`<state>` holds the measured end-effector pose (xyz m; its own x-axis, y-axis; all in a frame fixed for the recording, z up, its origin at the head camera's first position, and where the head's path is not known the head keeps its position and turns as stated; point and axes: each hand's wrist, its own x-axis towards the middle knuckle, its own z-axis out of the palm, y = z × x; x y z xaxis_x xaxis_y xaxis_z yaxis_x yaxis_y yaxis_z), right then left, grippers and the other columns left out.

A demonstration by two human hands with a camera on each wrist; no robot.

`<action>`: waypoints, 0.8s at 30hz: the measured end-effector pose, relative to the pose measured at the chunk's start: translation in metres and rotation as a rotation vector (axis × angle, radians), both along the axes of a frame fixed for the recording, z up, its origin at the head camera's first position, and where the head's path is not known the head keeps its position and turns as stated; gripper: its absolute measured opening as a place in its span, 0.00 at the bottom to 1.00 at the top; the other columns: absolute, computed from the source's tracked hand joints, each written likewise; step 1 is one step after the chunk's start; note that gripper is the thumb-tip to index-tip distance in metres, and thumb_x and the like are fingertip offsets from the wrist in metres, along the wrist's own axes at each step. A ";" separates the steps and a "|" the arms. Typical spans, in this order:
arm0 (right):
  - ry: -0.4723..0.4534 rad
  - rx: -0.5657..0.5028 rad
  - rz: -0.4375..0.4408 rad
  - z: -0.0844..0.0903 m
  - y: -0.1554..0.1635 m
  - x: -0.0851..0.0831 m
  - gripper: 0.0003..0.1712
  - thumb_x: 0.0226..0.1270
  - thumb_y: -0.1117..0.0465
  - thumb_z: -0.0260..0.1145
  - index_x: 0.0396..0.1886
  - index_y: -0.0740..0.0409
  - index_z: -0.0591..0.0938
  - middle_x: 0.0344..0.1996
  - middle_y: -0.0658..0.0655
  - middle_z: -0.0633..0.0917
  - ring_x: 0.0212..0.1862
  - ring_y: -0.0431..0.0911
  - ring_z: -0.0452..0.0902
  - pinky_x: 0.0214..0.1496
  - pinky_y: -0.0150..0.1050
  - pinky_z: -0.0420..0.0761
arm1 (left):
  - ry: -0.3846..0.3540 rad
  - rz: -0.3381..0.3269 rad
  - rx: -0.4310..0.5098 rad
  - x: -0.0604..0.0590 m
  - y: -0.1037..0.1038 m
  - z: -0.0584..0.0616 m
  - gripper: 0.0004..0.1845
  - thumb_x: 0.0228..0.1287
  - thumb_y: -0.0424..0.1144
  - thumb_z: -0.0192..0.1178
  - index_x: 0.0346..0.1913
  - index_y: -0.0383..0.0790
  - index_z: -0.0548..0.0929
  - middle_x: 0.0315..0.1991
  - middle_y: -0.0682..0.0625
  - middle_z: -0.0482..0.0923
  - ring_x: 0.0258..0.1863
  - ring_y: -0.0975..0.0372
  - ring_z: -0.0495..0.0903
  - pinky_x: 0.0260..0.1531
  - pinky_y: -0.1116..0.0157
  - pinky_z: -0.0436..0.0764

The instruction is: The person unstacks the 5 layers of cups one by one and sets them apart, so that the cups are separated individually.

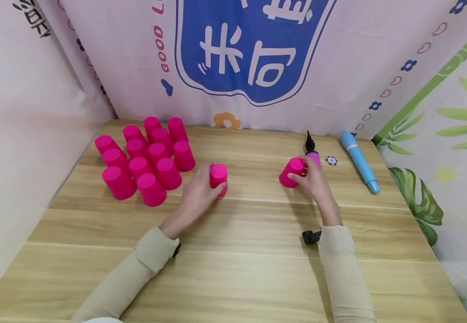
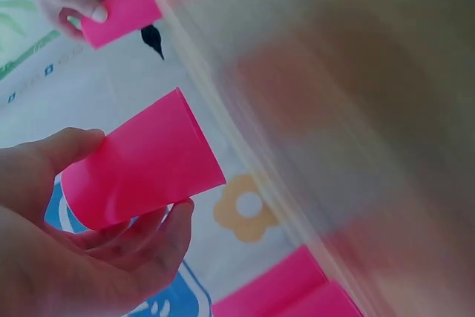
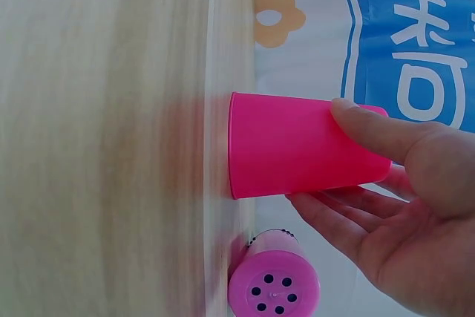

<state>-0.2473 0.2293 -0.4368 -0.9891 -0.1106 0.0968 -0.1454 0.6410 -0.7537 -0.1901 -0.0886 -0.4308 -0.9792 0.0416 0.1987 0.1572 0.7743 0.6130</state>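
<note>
At the middle of the wooden table (image 1: 237, 251), your left hand (image 1: 198, 193) grips an upside-down pink cup (image 1: 218, 178), thumb and fingers curled round it, with the cluster of pink cups (image 1: 144, 157) at its nine o'clock. At three o'clock from that cup, your right hand (image 1: 314, 181) grasps a second pink cup (image 1: 291, 172), its rim on the table just beside the pink pump (image 1: 312, 152); the blue microphone (image 1: 359, 161) lies farther toward three o'clock.

Your left hand (image 1: 199, 194) holds one pink plastic cup (image 1: 218, 178) right of the clustered upturned pink plastic cups (image 1: 144, 157); your right hand (image 1: 313, 181) holds another pink plastic cup (image 1: 292, 172), left of the blue cylindrical microphone-shaped toy (image 1: 359, 161).
</note>
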 end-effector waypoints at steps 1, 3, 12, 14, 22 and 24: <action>-0.001 0.003 0.002 0.000 0.000 0.000 0.35 0.61 0.65 0.69 0.65 0.67 0.65 0.54 0.69 0.74 0.55 0.63 0.75 0.55 0.53 0.77 | 0.008 0.011 -0.005 0.003 -0.005 0.000 0.33 0.57 0.41 0.69 0.61 0.33 0.67 0.52 0.40 0.72 0.47 0.50 0.76 0.44 0.51 0.81; -0.002 0.004 0.002 0.000 -0.001 0.000 0.35 0.61 0.65 0.69 0.66 0.67 0.65 0.54 0.69 0.74 0.55 0.63 0.75 0.55 0.53 0.77 | 0.029 0.023 -0.006 0.009 -0.015 0.002 0.33 0.56 0.41 0.69 0.61 0.33 0.66 0.51 0.40 0.71 0.47 0.49 0.76 0.45 0.51 0.81; -0.003 0.006 -0.004 0.001 -0.001 0.000 0.35 0.62 0.65 0.69 0.66 0.67 0.65 0.54 0.70 0.74 0.55 0.63 0.74 0.56 0.54 0.77 | 0.016 0.086 -0.020 0.033 -0.051 0.002 0.35 0.59 0.41 0.67 0.65 0.32 0.62 0.55 0.39 0.68 0.52 0.48 0.71 0.47 0.46 0.78; -0.004 0.005 -0.005 0.001 -0.002 0.001 0.35 0.62 0.65 0.69 0.66 0.67 0.65 0.55 0.69 0.74 0.55 0.63 0.74 0.56 0.54 0.77 | 0.029 0.093 -0.015 0.038 -0.057 0.001 0.35 0.59 0.40 0.67 0.64 0.32 0.62 0.55 0.38 0.68 0.52 0.48 0.71 0.48 0.46 0.77; -0.002 0.012 -0.006 0.001 -0.002 0.001 0.35 0.62 0.66 0.69 0.66 0.67 0.65 0.54 0.69 0.74 0.55 0.63 0.74 0.56 0.54 0.76 | 0.043 0.146 -0.001 0.046 -0.074 0.000 0.33 0.57 0.35 0.67 0.62 0.28 0.64 0.52 0.35 0.69 0.50 0.45 0.72 0.49 0.45 0.76; 0.000 0.014 -0.005 0.001 -0.002 0.001 0.35 0.62 0.66 0.69 0.66 0.67 0.65 0.54 0.69 0.74 0.55 0.63 0.74 0.56 0.54 0.76 | 0.043 0.154 -0.003 0.046 -0.077 -0.001 0.33 0.57 0.34 0.67 0.62 0.27 0.64 0.52 0.35 0.69 0.49 0.45 0.73 0.48 0.45 0.77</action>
<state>-0.2459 0.2272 -0.4359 -0.9897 -0.1072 0.0949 -0.1420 0.6523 -0.7445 -0.1437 -0.1652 -0.4317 -0.9646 -0.1080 0.2407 0.0625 0.7928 0.6063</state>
